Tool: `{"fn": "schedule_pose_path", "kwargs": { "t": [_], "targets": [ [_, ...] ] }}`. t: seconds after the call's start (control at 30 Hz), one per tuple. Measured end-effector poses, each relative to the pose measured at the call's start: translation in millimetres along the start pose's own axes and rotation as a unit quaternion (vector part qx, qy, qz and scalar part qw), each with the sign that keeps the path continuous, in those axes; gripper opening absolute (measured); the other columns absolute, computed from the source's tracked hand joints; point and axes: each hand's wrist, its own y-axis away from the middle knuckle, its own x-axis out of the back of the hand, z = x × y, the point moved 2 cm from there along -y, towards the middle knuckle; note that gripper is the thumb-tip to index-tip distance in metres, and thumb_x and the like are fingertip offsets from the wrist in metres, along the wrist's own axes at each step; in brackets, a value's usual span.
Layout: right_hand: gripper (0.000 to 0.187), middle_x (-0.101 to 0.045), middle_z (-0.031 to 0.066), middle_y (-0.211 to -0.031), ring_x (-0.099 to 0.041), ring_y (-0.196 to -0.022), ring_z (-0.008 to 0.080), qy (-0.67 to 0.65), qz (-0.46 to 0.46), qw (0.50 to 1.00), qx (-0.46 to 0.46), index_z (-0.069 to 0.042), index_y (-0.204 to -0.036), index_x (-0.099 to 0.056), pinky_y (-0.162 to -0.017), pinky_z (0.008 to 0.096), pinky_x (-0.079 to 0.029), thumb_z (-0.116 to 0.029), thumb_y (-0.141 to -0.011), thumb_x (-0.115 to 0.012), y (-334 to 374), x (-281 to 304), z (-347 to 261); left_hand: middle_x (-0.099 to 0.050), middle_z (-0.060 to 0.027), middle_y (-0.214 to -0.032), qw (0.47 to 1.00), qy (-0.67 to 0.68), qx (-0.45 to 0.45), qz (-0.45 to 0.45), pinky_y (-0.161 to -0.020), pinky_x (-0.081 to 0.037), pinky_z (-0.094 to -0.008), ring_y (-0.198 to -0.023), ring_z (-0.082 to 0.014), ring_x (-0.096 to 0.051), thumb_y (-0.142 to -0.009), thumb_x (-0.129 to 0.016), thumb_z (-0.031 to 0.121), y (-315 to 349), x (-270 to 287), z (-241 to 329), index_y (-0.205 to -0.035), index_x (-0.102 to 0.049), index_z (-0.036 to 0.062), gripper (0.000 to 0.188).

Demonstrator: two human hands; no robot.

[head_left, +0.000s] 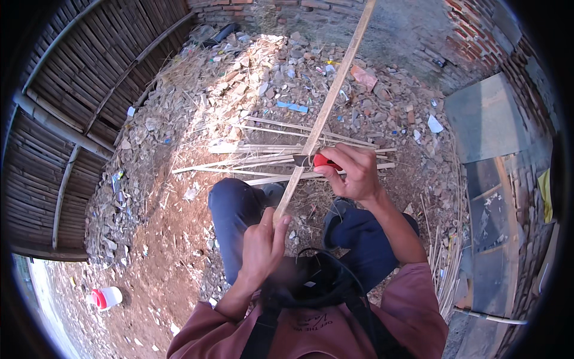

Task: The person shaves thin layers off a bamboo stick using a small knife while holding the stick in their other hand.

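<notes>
My left hand (263,246) is closed round the near end of a long, flat bamboo strip (331,99), which slants away from me to the upper right. In my right hand (354,170) is a knife (323,162) with a red handle. Its dark blade lies across the strip, touching it, a little beyond my knees. A thin curled shaving shows beside the blade. Beneath the strip, several pale split bamboo strips (263,160) lie loosely bunched on the ground, some partly hidden by my right hand and the long strip.
Rubble and litter (287,72) cover the ground ahead, up to a brick wall (406,36). A bamboo-slat wall (54,119) stands left. A white container with a red lid (107,297) lies at lower left. Grey boards (487,119) lean at right, near more thin strips (445,263).
</notes>
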Motion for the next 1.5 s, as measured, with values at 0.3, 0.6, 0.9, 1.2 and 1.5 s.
{"fn": "schedule_pose_path", "kwargs": {
  "t": [0.3, 0.6, 0.9, 1.2, 1.5],
  "targets": [
    [0.027, -0.077, 0.0093, -0.086, -0.072, -0.064, 0.0169, -0.028, 0.077, 0.989, -0.127, -0.002, -0.105, -0.077, -0.054, 0.0313, -0.052, -0.028, -0.099, -0.077, -5.0, 16.0, 50.6, -0.052, -0.0230, -0.059, 1.000, -0.004, 0.009, -0.011, -0.054, -0.040, -0.0500, -0.059, -0.0482, -0.060, -0.112, -0.057, 0.031, 18.2, 1.1, -17.6, -0.092, -0.055, -0.0013, 0.038],
    [0.036, -0.073, 0.0114, -0.079, -0.064, -0.067, 0.0131, -0.001, 0.101, 0.961, -0.256, -0.001, -0.117, -0.077, -0.063, 0.0303, -0.050, -0.034, -0.105, -0.070, -21.2, 31.7, 154.3, -0.056, -0.0273, -0.064, 0.997, -0.034, 0.051, -0.056, -0.059, -0.042, -0.0547, -0.065, -0.0519, -0.061, -0.111, -0.057, 0.032, 48.9, 9.4, -39.1, -0.093, -0.056, -0.0019, 0.039],
    [0.041, -0.074, 0.0130, -0.081, -0.068, -0.075, 0.0219, 0.084, 0.105, 0.914, -0.382, -0.006, -0.111, -0.081, -0.077, 0.0372, -0.055, -0.042, -0.104, -0.063, 24.9, 74.4, 352.4, -0.056, -0.0249, -0.062, 0.989, -0.064, 0.057, -0.117, -0.059, -0.043, -0.0550, -0.065, -0.0509, -0.062, -0.110, -0.058, 0.036, 69.3, 7.5, -61.6, -0.094, -0.058, -0.0004, 0.040],
    [0.034, -0.051, -0.0054, -0.074, -0.046, -0.057, 0.0052, -0.201, -0.577, 0.644, -0.460, -0.005, -0.102, -0.064, -0.049, 0.0249, -0.038, -0.038, -0.110, -0.062, 103.5, -50.4, 205.0, -0.049, -0.0116, -0.060, 0.998, 0.007, 0.058, 0.005, -0.054, -0.038, -0.0384, -0.055, -0.0168, -0.048, -0.111, -0.059, 0.031, 22.5, 16.4, -58.3, -0.086, -0.056, -0.0010, 0.041],
    [0.025, -0.052, -0.0005, -0.087, -0.046, -0.069, 0.0067, -0.562, -0.072, 0.651, -0.504, -0.006, -0.129, -0.055, -0.064, 0.0243, -0.040, -0.026, -0.115, -0.049, 18.3, -7.8, 78.9, -0.052, 0.0026, -0.062, 0.982, 0.166, 0.087, 0.005, -0.052, -0.036, -0.0287, -0.058, -0.0048, -0.046, -0.109, -0.062, 0.024, -10.0, 8.7, -35.7, -0.095, -0.058, 0.0028, 0.026]
  ]
}}
